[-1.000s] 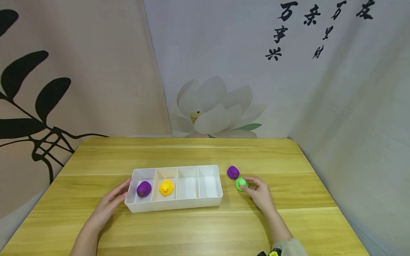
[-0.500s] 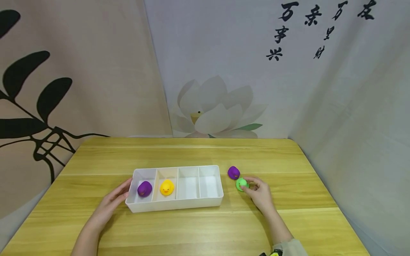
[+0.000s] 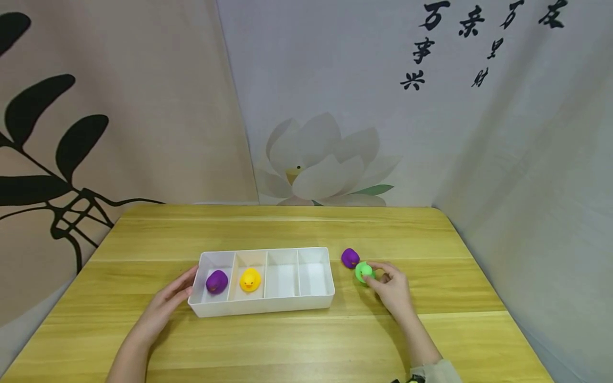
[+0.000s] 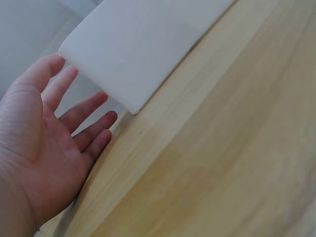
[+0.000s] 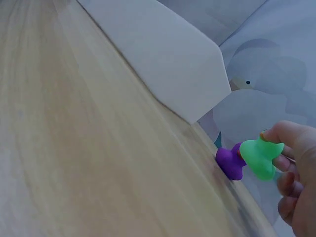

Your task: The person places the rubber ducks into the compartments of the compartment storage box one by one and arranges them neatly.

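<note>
A white tray [image 3: 261, 307] with compartments in a row lies on the table. In its leftmost compartment is a purple rubber duck [image 3: 217, 282]; the compartment beside that one holds a yellow rubber duck [image 3: 250, 280]. My left hand [image 3: 165, 306] touches the tray's left end with fairly straight, spread fingers, as the left wrist view also shows. Right of the tray, my right hand [image 3: 392, 287] pinches a green rubber duck [image 5: 259, 157] between thumb and fingers, just off the table. Another purple rubber duck [image 3: 350, 258] sits on the table close behind the green one.
The wooden table [image 3: 306, 346] extends around the tray. Behind it hangs a pale curtain [image 3: 335, 80] with a printed lotus and dark characters; a leafy print is on the left part.
My right hand has raised the green duck slightly and moved it a little away from me. The left hand, the tray and the other ducks have stayed in place.
</note>
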The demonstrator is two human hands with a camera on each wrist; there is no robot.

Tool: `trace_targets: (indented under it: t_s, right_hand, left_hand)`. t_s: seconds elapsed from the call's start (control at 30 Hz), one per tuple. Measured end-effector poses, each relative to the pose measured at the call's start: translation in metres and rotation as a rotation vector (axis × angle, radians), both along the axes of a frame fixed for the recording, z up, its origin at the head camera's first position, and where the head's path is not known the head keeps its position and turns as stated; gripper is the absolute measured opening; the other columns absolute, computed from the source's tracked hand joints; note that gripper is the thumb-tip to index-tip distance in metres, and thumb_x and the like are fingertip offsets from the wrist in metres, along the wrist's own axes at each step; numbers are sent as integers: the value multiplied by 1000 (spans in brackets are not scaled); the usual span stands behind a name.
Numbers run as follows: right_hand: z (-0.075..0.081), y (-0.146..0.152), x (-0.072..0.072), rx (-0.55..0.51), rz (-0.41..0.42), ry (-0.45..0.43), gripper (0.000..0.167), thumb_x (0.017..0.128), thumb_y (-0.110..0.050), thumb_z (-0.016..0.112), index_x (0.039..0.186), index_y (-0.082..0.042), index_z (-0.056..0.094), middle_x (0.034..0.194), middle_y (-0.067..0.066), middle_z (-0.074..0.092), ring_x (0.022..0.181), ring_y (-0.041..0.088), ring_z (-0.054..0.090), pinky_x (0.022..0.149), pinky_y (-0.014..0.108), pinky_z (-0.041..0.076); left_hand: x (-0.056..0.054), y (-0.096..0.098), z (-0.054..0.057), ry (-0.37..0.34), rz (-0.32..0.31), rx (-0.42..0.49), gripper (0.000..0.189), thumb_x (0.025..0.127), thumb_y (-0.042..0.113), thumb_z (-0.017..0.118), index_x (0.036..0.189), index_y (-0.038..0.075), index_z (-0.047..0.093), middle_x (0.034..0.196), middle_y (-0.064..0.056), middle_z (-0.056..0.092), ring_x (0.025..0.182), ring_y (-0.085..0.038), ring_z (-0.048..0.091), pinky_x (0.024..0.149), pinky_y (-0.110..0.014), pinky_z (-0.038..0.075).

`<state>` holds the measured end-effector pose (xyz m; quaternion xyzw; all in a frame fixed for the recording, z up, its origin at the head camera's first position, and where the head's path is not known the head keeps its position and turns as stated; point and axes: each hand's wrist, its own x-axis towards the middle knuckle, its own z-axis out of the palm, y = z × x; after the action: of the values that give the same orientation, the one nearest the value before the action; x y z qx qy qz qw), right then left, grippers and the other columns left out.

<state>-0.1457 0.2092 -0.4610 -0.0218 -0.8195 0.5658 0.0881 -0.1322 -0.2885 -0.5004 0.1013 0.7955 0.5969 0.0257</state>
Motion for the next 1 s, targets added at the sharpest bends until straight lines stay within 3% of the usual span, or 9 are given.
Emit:
trace_targets:
  t_s: [0.2,0.37,0.57,0.73,0.93,1.0]
  right_hand:
    - [-12,7,-8,-30,2,63,32,76,-2,79,107,-3,71,102,10,64,52,6,41,43,18,35]
    - [-6,5,-9,-27,33,141,30,75,-2,80,103,-8,73,97,6,65,53,8,41,42,18,34]
    - [12,-4,-7,13,71,156,29,76,-5,80,104,-10,73,98,4,64,55,9,41,44,19,33]
    - [28,-15,-7,-13,113,174,30,75,-3,80,104,-8,73,98,6,64,55,9,40,45,18,31]
    - [69,-36,6,-5,188,171,30,76,6,76,105,2,70,96,12,63,55,9,38,47,17,31]
    - [76,-42,7,-16,218,167,29,76,7,75,105,5,69,96,14,62,56,10,39,48,16,31]
  left_hand:
    - [0,0,-1,8,-6,12,47,103,15,45,148,6,35,148,-20,35,122,8,39,92,-9,32]
    - [1,-1,-1,7,-5,19,47,103,14,45,148,6,35,150,-12,36,123,9,37,92,-8,31]
    - [1,0,1,-2,-13,15,47,103,16,44,149,8,34,151,-15,33,123,9,36,91,-8,31]
    - [0,0,1,8,-20,20,47,103,15,44,149,8,34,151,-15,33,124,9,36,92,-8,31]
    - [0,-1,0,11,-24,28,47,103,15,44,149,6,34,151,-14,33,124,9,36,92,-8,30]
    - [0,-1,0,6,-26,27,47,103,15,44,149,7,33,151,-13,33,124,9,35,92,-8,30]
